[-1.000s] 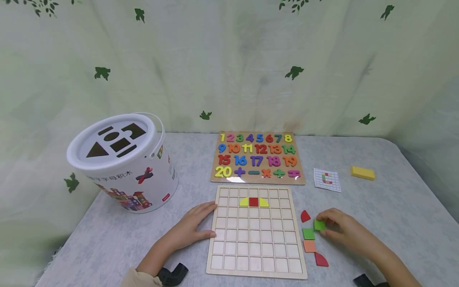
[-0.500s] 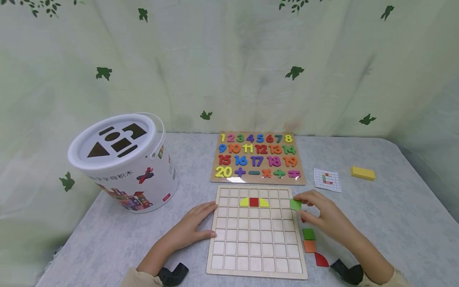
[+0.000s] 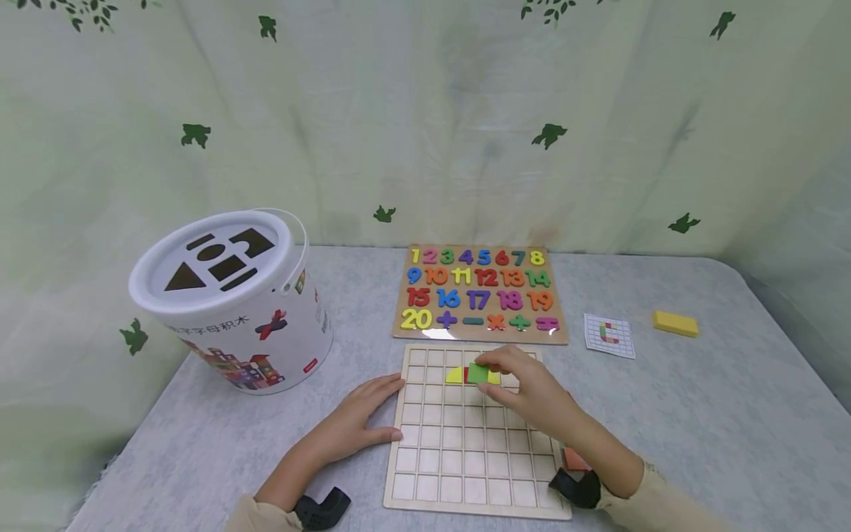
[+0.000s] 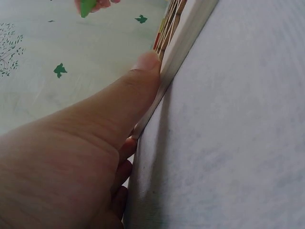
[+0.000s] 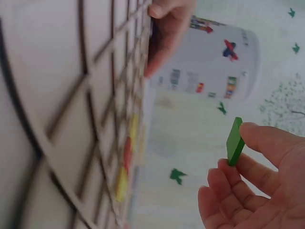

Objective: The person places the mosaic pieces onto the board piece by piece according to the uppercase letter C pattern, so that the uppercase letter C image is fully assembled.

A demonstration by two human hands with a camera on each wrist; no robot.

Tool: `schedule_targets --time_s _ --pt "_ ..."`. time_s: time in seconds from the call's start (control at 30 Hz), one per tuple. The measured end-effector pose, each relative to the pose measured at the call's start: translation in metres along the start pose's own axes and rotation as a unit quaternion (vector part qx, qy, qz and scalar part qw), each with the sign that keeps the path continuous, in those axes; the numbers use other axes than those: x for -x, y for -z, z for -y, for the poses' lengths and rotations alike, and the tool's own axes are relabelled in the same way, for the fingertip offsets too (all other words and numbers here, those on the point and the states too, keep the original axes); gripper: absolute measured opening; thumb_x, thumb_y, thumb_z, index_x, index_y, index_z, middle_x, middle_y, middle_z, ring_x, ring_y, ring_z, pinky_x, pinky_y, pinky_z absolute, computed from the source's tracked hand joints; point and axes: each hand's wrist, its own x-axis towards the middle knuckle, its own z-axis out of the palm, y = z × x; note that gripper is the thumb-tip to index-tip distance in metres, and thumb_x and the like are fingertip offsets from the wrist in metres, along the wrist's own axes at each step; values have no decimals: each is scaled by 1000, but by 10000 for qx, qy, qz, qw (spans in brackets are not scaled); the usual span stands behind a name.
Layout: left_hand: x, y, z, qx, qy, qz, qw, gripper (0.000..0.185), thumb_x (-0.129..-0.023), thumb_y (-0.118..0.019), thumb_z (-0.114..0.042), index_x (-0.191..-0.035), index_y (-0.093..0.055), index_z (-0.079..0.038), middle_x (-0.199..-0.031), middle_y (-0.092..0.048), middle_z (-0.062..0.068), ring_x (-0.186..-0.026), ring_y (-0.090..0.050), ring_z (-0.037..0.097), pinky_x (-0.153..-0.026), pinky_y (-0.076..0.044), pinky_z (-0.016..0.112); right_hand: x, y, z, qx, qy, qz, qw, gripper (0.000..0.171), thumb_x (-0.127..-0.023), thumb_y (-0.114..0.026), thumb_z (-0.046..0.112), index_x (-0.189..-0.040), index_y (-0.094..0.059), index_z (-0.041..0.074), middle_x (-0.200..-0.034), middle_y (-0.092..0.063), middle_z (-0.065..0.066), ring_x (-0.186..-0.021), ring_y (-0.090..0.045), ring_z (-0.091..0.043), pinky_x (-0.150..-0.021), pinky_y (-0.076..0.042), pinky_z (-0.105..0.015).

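My right hand (image 3: 532, 391) pinches a green square tile (image 3: 476, 373) between thumb and fingertips, above the upper part of a wooden grid board (image 3: 465, 465). In the right wrist view the green tile (image 5: 235, 141) is held up clear of the board. On the board, two yellow quarter-round tiles (image 3: 454, 376) flank a red square tile (image 3: 467, 375); the green tile partly covers this row in the head view. My left hand (image 3: 359, 417) rests against the board's left edge, fingers extended. In the left wrist view its thumb (image 4: 138, 78) lies on that edge.
Beyond the board lies a number puzzle (image 3: 480, 295). A printed pattern card (image 3: 609, 335) and a yellow block (image 3: 675, 323) are at the right. A white shape-sorter bucket (image 3: 266, 347) stands at the left. An orange square tile (image 3: 574, 459) shows partly beneath my right forearm.
My right hand has carried the green tile from beside the loose pieces leftward over the board to the yellow and red row. Its forearm now hides most loose tiles. My left hand has stayed put.
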Motion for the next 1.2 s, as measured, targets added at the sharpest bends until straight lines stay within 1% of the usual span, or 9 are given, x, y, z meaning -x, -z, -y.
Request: schedule_targets --time_s 0.17,0.27,0.37,0.57,0.77,0.97,1.07,1.2 --pt "0 0 0 -16 -7 -18 10000 80 -76 -61 -54 -141 -32 -18 -143 -29 -2 -131 -22 21 -102 -21 49 -6 -22 -10 -310 -601 513 9964 30 -82 -67 17 -111 -60 11 -104 -57 7 -92 -53 -12 -79 -48 -30" --pt "0 1 -1 -27 17 -6 10000 80 -76 -62 -54 -141 -32 -19 -143 -28 -2 -131 -21 21 -102 -21 49 -7 -30 -18 -277 -840 739 9933 28 -81 -68 19 -108 -62 12 -100 -56 7 -89 -51 -11 -77 -47 -27" --pt "0 1 -3 6 48 10 10000 79 -76 -62 -53 -141 -32 -19 -143 -28 -2 -131 -21 21 -102 -21 49 -7 -34 -24 -161 -939 850 9918 26 -81 -68 22 -106 -62 15 -95 -54 9 -85 -50 -10 -74 -45 -25" --pt "0 2 -2 39 4 24 10000 79 -76 -62 -52 -141 -32 -18 -144 -27 -1 -131 -21 21 -102 -21 49 -8 -38 -30 -32 -826 951 9920 28 -80 -68 24 -106 -63 16 -91 -52 9 -80 -47 -11 -68 -44 -23" --pt "0 1 0 84 -104 -7 9999 78 -76 -62 -51 -141 -32 -18 -143 -28 -1 -131 -21 21 -102 -21 49 -11 -43 -31 176 -744 850 9934 28 -79 -69 25 -105 -63 15 -88 -51 9 -79 -47 -8 -69 -43 -23" --pt "-1 1 0 103 -135 -22 9999 78 -76 -62 -51 -140 -33 -17 -143 -28 0 -131 -21 22 -102 -21 50 -12 -43 -29 82 -825 850 9929 23 -82 -67 17 -104 -62 13 -89 -52 8 -79 -47 -9 -70 -44 -23" --pt "-1 1 0 103 -139 -17 9998 78 -76 -62 -51 -140 -33 -17 -143 -28 0 -131 -22 22 -102 -21 50 -12 -43 -29 107 -728 819 9939 21 -83 -65 15 -104 -63 14 -89 -53 8 -79 -47 -8 -69 -44 -23" --pt "0 1 0 106 -142 -30 9998 78 -77 -63 -51 -140 -33 -17 -143 -29 0 -131 -22 22 -102 -21 50 -12 -44 -29 359 -540 772 9949 20 -83 -66 19 -103 -64 16 -88 -53 10 -77 -46 -7 -68 -43 -23"
